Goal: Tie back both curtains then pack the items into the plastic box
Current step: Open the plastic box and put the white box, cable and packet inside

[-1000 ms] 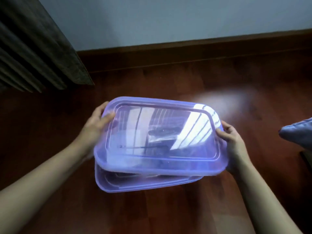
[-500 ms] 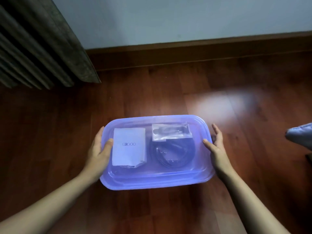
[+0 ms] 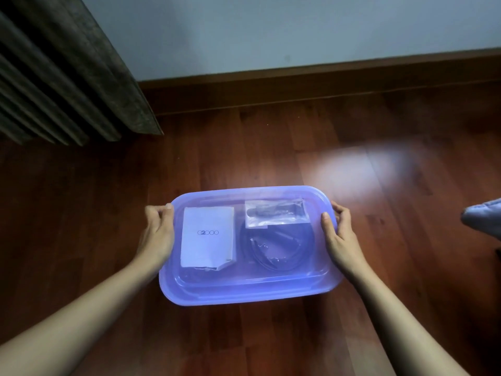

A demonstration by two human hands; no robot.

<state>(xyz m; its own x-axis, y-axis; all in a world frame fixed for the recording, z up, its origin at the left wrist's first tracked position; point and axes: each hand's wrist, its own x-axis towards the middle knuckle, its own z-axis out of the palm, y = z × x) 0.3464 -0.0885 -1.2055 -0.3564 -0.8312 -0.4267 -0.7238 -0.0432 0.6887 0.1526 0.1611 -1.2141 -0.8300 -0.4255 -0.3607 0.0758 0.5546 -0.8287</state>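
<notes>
Wooden floor [image 3: 244, 147]; skirting board [image 3: 325, 85]; wall [image 3: 271, 31]

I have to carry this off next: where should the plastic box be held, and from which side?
Grip the plastic box by the rim at its two short ends, coming in from left and right, as the left hand and right hand do now. It is wide and shallow, lies flat on the floor, and its lip overhangs there.

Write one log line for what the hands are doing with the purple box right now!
stage: closing box | left hand: on lid's left edge | right hand: on right edge | plastic box: on floor, lid on | inside: white packet, coiled cable
</notes>
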